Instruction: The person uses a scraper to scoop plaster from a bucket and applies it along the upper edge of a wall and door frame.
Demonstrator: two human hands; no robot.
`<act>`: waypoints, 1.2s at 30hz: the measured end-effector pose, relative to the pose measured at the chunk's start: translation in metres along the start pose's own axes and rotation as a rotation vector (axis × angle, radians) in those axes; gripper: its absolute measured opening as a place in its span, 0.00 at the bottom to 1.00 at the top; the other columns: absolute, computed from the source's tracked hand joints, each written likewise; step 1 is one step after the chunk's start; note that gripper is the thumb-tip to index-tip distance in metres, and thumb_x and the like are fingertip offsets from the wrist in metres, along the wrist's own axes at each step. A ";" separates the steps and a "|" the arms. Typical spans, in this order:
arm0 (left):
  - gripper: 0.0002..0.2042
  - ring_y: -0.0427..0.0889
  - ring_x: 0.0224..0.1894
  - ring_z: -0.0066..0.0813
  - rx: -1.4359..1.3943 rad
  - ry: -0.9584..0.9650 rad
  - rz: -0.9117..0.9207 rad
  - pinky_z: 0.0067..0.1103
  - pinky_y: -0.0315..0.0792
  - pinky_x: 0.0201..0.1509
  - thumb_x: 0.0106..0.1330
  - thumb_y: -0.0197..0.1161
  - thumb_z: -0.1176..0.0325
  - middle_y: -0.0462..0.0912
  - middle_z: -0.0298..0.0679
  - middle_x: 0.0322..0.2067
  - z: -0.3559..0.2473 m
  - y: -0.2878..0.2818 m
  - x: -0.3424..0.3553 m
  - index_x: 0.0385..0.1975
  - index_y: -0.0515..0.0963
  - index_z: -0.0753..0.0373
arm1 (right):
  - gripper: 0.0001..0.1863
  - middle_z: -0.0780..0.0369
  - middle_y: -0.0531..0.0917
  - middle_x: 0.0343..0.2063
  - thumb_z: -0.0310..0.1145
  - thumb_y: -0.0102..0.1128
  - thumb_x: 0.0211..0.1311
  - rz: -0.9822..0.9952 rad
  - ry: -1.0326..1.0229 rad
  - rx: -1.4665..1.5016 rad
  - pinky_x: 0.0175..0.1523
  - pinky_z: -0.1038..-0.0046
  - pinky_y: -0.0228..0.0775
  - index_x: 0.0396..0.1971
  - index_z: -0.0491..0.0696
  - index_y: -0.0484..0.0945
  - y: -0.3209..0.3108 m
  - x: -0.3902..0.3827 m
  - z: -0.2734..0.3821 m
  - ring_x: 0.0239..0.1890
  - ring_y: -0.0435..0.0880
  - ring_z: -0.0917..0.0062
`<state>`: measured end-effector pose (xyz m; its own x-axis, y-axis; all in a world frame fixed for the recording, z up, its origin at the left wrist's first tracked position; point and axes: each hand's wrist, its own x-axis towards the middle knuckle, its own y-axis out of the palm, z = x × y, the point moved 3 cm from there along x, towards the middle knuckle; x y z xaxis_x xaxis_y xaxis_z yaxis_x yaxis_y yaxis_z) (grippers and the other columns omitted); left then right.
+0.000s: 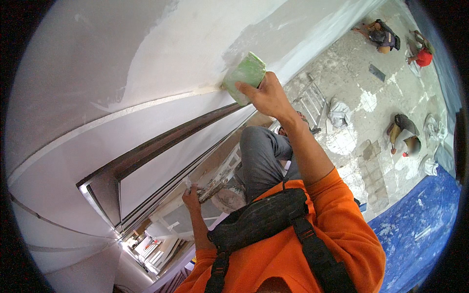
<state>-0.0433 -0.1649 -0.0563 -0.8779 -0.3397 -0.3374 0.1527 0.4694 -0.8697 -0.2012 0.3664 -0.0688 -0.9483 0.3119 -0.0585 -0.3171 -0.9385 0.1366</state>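
Observation:
My right hand (271, 97) grips a pale green, flexible-looking plaster spreader (248, 73), thumb across its near face. The spreader's edge lies at the wall (190, 49), close above the ledge over a dark recessed strip. Wet-looking lighter patches of plaster cover part of the grey wall there. Lower down on the left, my left hand (191, 198) is closed, with a small whitish piece (188, 182) poking up from the fingers; its kind is unclear. Beside that hand are a plaster-smeared edge (213, 188) and a pinkish, plaster-coated tub (228, 200).
Far below, several people (383, 36) crouch or bend on the plaster-spattered floor (337, 63). A ladder (312, 100) and white sacks (338, 113) are down there. Blue sheeting (415, 229) covers the lower right. My bent knee (261, 146) is close to the wall.

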 end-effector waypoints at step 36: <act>0.15 0.77 0.29 0.25 -0.112 -0.079 -0.093 0.27 0.72 0.39 0.70 0.63 0.60 0.83 0.36 0.26 -0.033 0.001 -0.015 0.34 0.86 0.68 | 0.24 0.54 0.86 0.46 0.22 0.65 0.55 0.093 -0.512 -0.035 0.48 0.68 0.78 0.55 0.47 0.81 0.028 -0.056 0.085 0.44 0.86 0.63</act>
<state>-0.0451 -0.1327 -0.0401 -0.8468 -0.4468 -0.2887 0.0170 0.5197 -0.8542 -0.1580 0.3357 0.0227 -0.8595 0.2513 0.4450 -0.2390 -0.9673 0.0847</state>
